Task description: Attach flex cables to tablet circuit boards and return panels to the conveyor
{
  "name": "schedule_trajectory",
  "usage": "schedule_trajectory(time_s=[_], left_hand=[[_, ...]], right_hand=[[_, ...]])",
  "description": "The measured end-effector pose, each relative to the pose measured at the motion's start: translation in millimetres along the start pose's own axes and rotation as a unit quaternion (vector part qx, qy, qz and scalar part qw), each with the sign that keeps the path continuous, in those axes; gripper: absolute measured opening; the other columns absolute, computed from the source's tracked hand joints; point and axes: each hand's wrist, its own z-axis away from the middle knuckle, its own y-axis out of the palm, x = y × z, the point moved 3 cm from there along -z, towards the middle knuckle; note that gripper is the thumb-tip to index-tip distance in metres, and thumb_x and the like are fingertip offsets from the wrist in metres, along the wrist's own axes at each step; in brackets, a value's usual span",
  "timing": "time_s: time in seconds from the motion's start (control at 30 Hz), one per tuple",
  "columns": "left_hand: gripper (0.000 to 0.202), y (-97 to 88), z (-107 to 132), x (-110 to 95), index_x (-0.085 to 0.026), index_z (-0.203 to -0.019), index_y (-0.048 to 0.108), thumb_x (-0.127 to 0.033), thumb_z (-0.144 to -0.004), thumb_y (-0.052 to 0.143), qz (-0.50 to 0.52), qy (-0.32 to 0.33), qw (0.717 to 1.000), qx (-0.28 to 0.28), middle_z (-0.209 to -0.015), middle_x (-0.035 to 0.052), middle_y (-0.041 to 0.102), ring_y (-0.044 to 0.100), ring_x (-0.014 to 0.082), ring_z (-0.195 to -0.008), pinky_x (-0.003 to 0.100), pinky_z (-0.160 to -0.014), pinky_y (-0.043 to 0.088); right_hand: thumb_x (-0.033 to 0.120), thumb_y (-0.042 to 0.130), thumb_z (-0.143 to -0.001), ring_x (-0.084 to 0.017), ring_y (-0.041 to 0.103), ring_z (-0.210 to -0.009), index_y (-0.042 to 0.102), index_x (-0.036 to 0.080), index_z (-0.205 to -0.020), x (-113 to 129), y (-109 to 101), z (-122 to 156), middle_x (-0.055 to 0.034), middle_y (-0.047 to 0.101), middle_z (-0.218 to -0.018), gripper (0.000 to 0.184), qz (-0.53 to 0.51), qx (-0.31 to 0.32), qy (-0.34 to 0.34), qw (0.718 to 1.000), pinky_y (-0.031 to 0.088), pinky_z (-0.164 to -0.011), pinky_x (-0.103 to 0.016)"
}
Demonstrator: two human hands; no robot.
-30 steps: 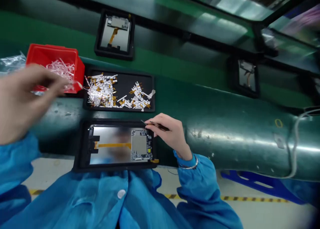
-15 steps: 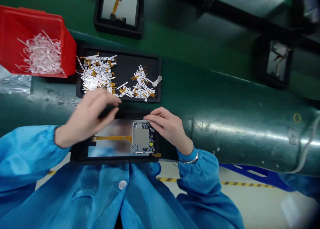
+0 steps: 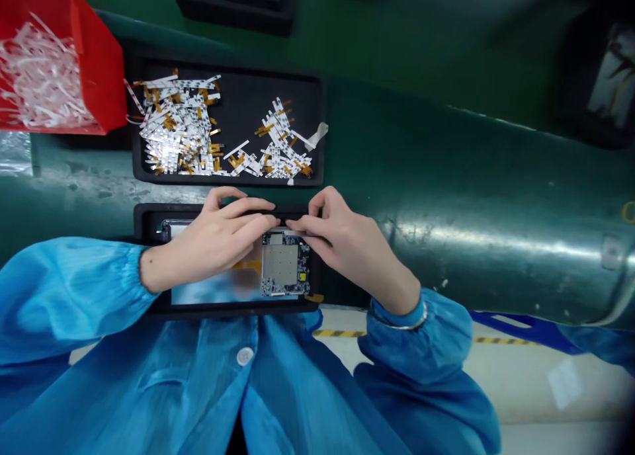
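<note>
A blue smock point(image 3: 297, 389) with white button point(image 3: 245, 356), silver bracelet point(image 3: 403, 325).

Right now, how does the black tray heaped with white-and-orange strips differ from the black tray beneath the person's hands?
The upper black tray holds loose piles of strips, while the lower black tray holds one flat glossy panel with a circuit board. The upper tray lies uncovered; the lower one is partly hidden by the left hand and right hand. Both are black, rectangular and rimmed.
</note>
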Motion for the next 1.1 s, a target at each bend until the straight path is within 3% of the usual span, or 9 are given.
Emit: schedule_trajectory(time_s=[0.1,0.17,0.3,0.4,0.57,0.7,0.77,0.97,1.1], left_hand=[[0.023,-1.8,-3,-3,-0.012,-0.115,0.057,-0.013,-0.102,0.039,-0.012,0.012,1.0,-0.001,-0.112,0.0103,0.073,0.066,0.0208,-0.113,0.041,-0.098,0.037],[0.022,-2.9,-3,-3,-0.013,-0.115,0.056,-0.013,-0.102,0.039,-0.008,0.009,1.0,0.002,-0.111,0.0093,0.073,0.065,0.0209,-0.114,0.041,-0.098,0.036],[0.023,-1.6,-5,-1,-0.015,-0.119,0.054,-0.014,-0.101,0.041,0.034,-0.012,0.999,0.023,-0.115,0.008,0.072,0.062,0.021,-0.12,0.04,-0.1,0.036],[0.031,4.0,-9,-1,-0.017,-0.13,0.05,-0.014,-0.101,0.041,0.065,-0.008,0.997,0.031,-0.127,0.0089,0.068,0.061,0.0199,-0.122,0.038,-0.1,0.037],[0.036,13.6,-12,-2,-0.018,-0.133,0.052,-0.011,-0.099,0.042,0.069,0.003,0.997,0.034,-0.13,0.009,0.067,0.062,0.0194,-0.121,0.036,-0.099,0.038],[0.033,14.7,-10,-1,-0.019,-0.131,0.053,-0.013,-0.101,0.041,0.078,-0.011,0.996,0.037,-0.13,0.0083,0.067,0.063,0.0183,-0.12,0.036,-0.1,0.038],[0.032,15.1,-10,-1,-0.02,-0.13,0.053,-0.014,-0.101,0.041,0.08,-0.019,0.996,0.043,-0.13,0.0076,0.067,0.063,0.0182,-0.118,0.036,-0.1,0.038],[0.033,13.8,-12,-1,-0.019,-0.132,0.053,-0.013,-0.1,0.043,0.082,-0.014,0.996,0.037,-0.13,0.0074,0.066,0.064,0.0184,-0.117,0.036,-0.099,0.038],[0.031,9.3,-11,-4,-0.02,-0.13,0.054,-0.016,-0.102,0.041,0.053,0.019,0.997,0.046,-0.129,0.0083,0.067,0.062,0.0221,-0.119,0.039,-0.095,0.04]], right_hand=[[0.026,0.057,-0.096,-0.01,0.046,-0.062,0.075,0.019,-0.104,-4,-8,-2,-0.0062,0.049,-0.097,0.02,-0.084,0.034,-0.006,0.996,0.04,-0.052,-0.026],[0.025,0.061,-0.095,-0.008,0.047,-0.061,0.076,0.021,-0.104,-10,-14,0,-0.0051,0.05,-0.096,0.019,-0.186,0.006,-0.022,0.982,0.045,-0.055,-0.027],[0.024,0.066,-0.092,-0.015,0.058,-0.081,0.079,0.029,-0.1,-27,-25,9,-0.0049,0.06,-0.101,0.016,-0.393,-0.173,0.027,0.903,0.05,-0.063,-0.031],[0.033,0.07,-0.09,-0.018,0.061,-0.087,0.08,0.03,-0.09,-30,-20,11,-0.0029,0.062,-0.086,0.011,-0.453,-0.268,0.061,0.848,0.052,-0.067,-0.031],[0.051,0.06,-0.094,-0.008,0.051,-0.044,0.059,0.023,-0.076,-31,7,-2,0.0037,0.056,-0.065,0.033,-0.498,-0.213,0.17,0.823,0.04,-0.036,-0.022],[0.048,0.073,-0.085,-0.012,0.068,-0.054,0.045,0.026,-0.09,-32,17,-5,0.0056,0.065,-0.074,0.036,-0.564,-0.127,0.146,0.802,0.055,-0.042,-0.023],[0.042,0.078,-0.081,-0.014,0.071,-0.059,0.044,0.027,-0.094,-33,18,-4,0.0066,0.066,-0.076,0.039,-0.57,-0.12,0.137,0.801,0.059,-0.047,-0.025],[0.045,0.079,-0.079,-0.012,0.069,-0.052,0.044,0.026,-0.091,-32,18,-4,0.009,0.066,-0.068,0.041,-0.558,-0.135,0.133,0.808,0.05,-0.037,-0.02],[0.049,0.08,-0.076,-0.012,0.067,-0.048,0.044,0.027,-0.09,-33,22,-4,0.011,0.065,-0.065,0.044,-0.554,-0.151,0.15,0.805,0.052,-0.038,-0.022]])
